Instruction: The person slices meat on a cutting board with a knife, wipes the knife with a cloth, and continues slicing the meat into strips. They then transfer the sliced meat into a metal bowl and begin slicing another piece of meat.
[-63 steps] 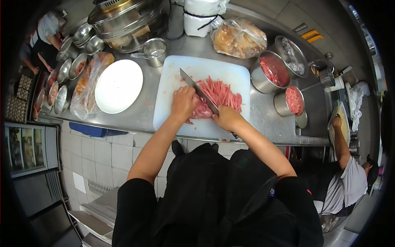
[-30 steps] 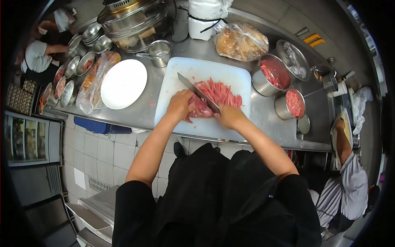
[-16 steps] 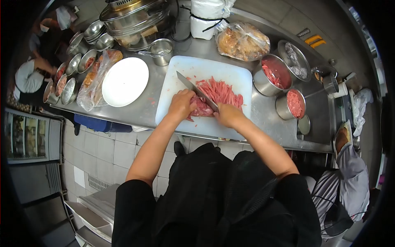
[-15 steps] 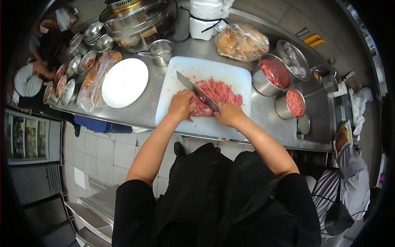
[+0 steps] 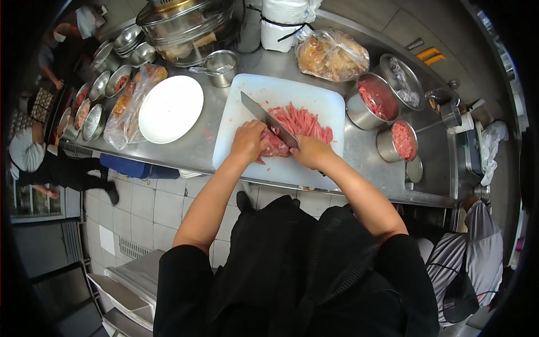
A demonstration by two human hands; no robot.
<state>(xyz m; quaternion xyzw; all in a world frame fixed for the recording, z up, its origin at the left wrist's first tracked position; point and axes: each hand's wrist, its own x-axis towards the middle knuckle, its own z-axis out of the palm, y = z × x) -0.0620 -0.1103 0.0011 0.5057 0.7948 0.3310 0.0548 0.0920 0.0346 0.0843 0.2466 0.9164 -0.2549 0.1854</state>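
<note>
A white cutting board (image 5: 241,101) lies on the steel counter in front of me. My left hand (image 5: 248,140) presses with bent fingers on a piece of raw meat (image 5: 275,145) at the board's near side. In my right hand (image 5: 310,151) is a large kitchen knife (image 5: 264,115), its wide blade slanting up and left along the meat's far edge. The fingers close round the handle, which is mostly hidden. Beyond the blade lies a heap of cut meat strips (image 5: 306,122), with small scraps scattered on the board.
Left of the board sit a white plate (image 5: 171,109), a bagged food item (image 5: 132,106) and several steel bowls. Steel pots of meat (image 5: 401,140) stand at the right. A person (image 5: 56,160) is at the far left, another (image 5: 466,253) at the lower right.
The knife and both hands stay in nearly the same place on the meat. At the left, a person has moved into fuller view beside the counter's end.
</note>
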